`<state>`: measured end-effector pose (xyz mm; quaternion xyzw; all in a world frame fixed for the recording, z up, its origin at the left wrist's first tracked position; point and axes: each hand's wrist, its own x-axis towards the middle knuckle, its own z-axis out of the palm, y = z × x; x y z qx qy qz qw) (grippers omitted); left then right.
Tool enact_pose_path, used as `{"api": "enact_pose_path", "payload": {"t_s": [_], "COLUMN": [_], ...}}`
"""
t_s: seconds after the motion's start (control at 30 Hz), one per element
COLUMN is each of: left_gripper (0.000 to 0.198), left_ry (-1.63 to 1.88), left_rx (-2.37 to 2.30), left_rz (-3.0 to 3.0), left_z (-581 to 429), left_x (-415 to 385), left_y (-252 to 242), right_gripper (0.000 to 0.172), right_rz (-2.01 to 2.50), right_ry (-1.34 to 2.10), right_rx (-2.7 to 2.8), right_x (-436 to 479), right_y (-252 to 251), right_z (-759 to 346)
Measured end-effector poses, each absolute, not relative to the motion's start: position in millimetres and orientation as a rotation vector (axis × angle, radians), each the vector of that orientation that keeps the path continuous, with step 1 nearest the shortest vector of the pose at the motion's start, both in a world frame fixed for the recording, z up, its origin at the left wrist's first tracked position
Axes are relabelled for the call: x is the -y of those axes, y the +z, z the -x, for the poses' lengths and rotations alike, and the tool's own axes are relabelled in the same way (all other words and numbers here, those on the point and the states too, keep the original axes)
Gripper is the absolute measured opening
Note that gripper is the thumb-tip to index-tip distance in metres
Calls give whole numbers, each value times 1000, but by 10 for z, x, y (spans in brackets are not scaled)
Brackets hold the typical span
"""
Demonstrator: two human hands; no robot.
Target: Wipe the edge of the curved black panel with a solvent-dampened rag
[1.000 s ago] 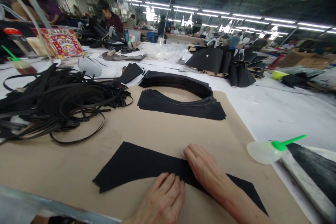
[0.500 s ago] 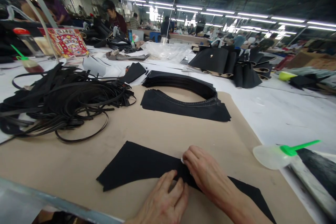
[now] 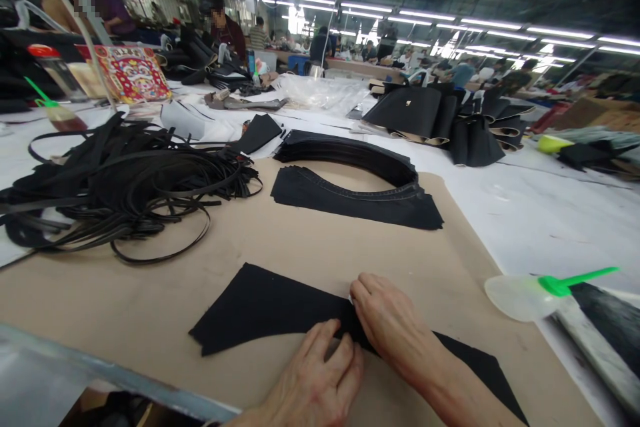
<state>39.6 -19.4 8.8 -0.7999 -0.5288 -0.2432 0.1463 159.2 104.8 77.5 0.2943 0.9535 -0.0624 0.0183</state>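
A curved black fabric piece (image 3: 260, 310) lies flat on the tan sheet in front of me, its hollow edge facing me. The fingertips of my left hand (image 3: 320, 373) rest along that inner curve, fingers a little apart, with nothing held in them. Close beside it on the right, my right hand (image 3: 393, 323) is bent over the narrow middle of the piece, its fingers pinched together. Just a sliver of something small and white shows at those fingertips; its kind is hidden. Part of the fabric runs under my right wrist and out to the lower right.
Thin black strips (image 3: 120, 187) lie heaped at left. Beyond my hands sit stacked curved black pieces (image 3: 355, 210). A squeeze bottle (image 3: 520, 297) with a green spout lies at right, by a stone-like slab (image 3: 595, 353). Rolled black panels (image 3: 410, 110) stand farther back; people work behind.
My view has shifted slightly, so everything sits a little farther right. Both hands stay at the middle of the fabric piece, and less of the white thing shows at my right fingertips.
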Motion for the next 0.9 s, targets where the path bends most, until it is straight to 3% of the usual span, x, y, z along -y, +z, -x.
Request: {"api": "enact_pose_path", "payload": {"t_s": [0.17,0.3,0.77,0.9], "left_gripper": [32,31,30,28], "left_ry": [-681,-734,-722,-779], "left_rx": [1530,1531,1531,1528], "left_rz": [2342,2288,2300,2247], "left_z": [-379,-384,-389,-398], "left_x": [199,192,201,193], "left_y": [111,127,122,125], "right_gripper": [19,18,19,19], "right_rz": [-860,-943,-926,-1030], "right_ry": [-353,-237,-436,-321], "right_rx": [-2918,-2938,-2922,-2934], "right_x": [-1014,-1020,-1050,-1083], "right_y": [765,741,826,813], "right_z": [-1582,-1582,-1531,-1555]}}
